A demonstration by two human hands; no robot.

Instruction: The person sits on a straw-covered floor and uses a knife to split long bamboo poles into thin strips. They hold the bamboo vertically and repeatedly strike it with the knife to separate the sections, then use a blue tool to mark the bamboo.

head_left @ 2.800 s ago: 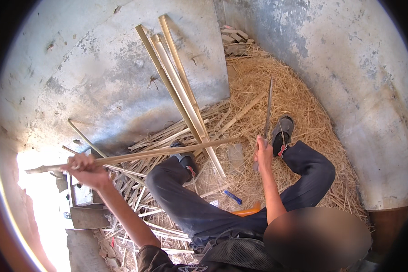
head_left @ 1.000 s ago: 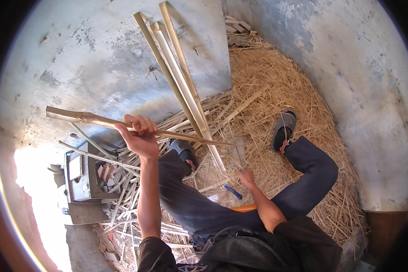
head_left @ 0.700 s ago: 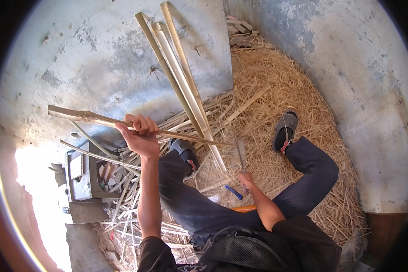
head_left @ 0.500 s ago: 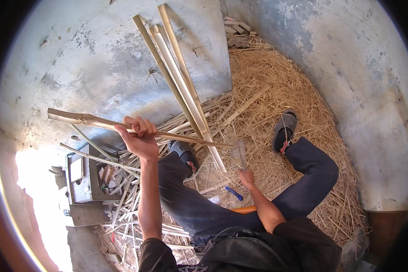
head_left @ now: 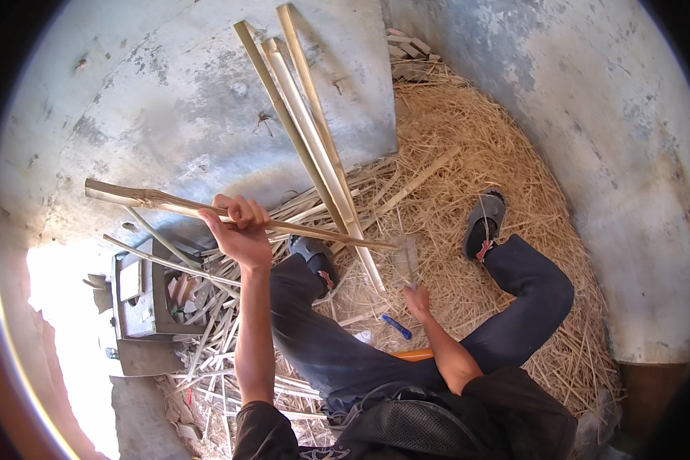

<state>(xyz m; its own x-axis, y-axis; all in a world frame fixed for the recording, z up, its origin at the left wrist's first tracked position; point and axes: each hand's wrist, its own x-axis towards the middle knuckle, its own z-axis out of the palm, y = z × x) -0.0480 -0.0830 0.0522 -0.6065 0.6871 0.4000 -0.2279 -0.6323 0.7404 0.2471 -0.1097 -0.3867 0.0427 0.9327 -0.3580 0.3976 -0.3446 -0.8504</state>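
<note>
**The stick has swung up and the knife has come down**

Since the first frame, the left grip (head_left: 241,234) has moved right and a bit higher, and the long stick (head_left: 161,201) has come with it. The right grip (head_left: 416,299) has moved down and a little left. Since half a second ago, almost nothing has changed.

The left grip is wrapped around the stick, with its fingers curled over the top. The stick slants from the left side of the frame down to near the middle. Its thin end is right by the blade of the knife (head_left: 413,274). I cannot tell if they touch. The right grip, below the middle of the frame, is wrapped around the knife, whose thin blade points up.

Three long strips (head_left: 303,123) lean on the wall (head_left: 169,100) at the top, left of the middle. A blue tool (head_left: 396,326) lies on the ground, just left of the right grip. An orange thing (head_left: 412,355) shows below it. A wooden box (head_left: 142,326) sits at the left, and straw (head_left: 445,161) covers the ground at the upper right.
</note>
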